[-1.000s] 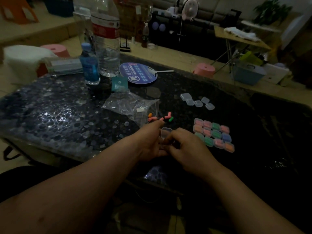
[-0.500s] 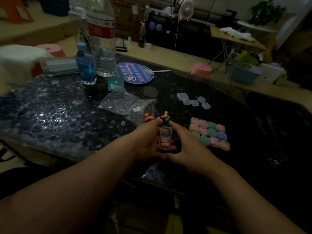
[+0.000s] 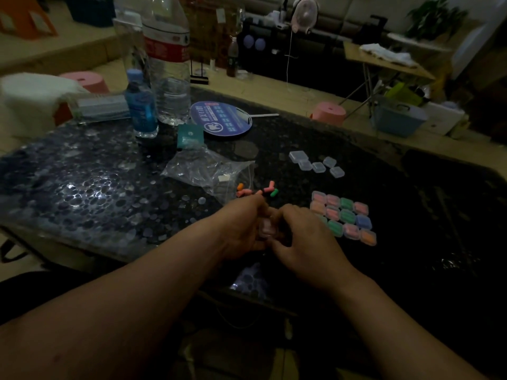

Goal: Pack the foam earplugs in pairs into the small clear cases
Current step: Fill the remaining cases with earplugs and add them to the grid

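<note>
Left hand [image 3: 242,229] and right hand [image 3: 304,238] pinched the clear case [image 3: 266,228] between them; light, slick plastic, probably best squeezed edgewise.

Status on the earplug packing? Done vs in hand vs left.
Done: roughly a dozen filled cases set in a block. In hand: the left hand and right hand together grip one clear case, which seems to hold pinkish plugs; whether its lid is closed is hidden. Left: a handful of loose earplugs just past them, and five empty cases farther back.
</note>
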`<state>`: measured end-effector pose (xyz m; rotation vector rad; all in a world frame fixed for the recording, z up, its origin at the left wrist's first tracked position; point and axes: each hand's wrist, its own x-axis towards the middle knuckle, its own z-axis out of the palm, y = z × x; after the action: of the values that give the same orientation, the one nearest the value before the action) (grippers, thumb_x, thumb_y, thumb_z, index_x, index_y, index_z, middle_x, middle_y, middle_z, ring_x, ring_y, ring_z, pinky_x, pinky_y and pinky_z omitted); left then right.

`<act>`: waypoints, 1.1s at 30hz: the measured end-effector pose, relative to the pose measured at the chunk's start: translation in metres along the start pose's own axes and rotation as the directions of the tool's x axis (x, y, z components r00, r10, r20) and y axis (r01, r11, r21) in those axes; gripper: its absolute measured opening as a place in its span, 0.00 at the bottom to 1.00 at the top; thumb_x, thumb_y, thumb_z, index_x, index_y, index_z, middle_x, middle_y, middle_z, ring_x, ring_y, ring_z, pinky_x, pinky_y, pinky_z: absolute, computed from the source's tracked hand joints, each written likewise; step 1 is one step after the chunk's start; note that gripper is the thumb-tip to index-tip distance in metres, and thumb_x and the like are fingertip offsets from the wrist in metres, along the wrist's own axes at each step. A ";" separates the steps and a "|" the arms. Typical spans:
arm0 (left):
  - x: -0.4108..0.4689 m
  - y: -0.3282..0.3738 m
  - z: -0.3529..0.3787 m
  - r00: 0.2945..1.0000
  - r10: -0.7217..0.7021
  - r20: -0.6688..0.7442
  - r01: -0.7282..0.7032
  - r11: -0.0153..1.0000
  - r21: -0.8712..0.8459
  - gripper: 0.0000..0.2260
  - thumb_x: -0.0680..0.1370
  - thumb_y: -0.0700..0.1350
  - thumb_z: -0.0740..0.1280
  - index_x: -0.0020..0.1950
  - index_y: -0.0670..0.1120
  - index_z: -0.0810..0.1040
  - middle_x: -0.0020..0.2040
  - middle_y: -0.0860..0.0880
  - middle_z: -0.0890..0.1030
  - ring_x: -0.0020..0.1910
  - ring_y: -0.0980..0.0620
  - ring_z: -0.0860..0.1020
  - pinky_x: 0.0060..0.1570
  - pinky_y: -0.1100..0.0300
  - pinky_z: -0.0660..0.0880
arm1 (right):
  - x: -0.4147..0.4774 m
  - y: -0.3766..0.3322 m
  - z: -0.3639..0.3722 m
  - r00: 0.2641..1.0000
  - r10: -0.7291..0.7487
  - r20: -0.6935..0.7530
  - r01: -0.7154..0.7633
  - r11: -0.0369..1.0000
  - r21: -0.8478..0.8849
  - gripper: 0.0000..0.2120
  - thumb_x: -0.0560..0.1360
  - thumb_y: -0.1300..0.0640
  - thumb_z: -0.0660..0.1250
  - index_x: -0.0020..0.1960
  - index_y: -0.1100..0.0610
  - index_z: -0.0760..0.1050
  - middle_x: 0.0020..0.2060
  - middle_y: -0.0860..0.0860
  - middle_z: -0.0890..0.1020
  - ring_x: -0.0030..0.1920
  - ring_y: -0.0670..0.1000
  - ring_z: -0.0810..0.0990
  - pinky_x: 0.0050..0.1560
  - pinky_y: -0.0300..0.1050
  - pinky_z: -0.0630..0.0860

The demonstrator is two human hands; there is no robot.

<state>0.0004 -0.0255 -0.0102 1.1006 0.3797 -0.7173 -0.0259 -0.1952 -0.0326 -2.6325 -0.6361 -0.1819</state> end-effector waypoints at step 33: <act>0.001 -0.021 0.015 0.968 0.249 -0.010 -0.236 0.927 0.293 0.09 0.83 0.37 0.63 0.59 0.41 0.81 0.55 0.38 0.86 0.57 0.41 0.84 0.59 0.48 0.81 | -0.010 0.009 -0.002 0.966 0.259 0.004 -0.250 0.926 0.282 0.17 0.75 0.39 0.72 0.62 0.40 0.77 0.54 0.40 0.79 0.53 0.39 0.80 0.54 0.48 0.81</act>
<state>-0.0142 -0.0452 -0.0181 1.4172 0.1742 -0.5370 -0.0311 -0.2074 -0.0359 -2.4002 -0.2781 -0.0528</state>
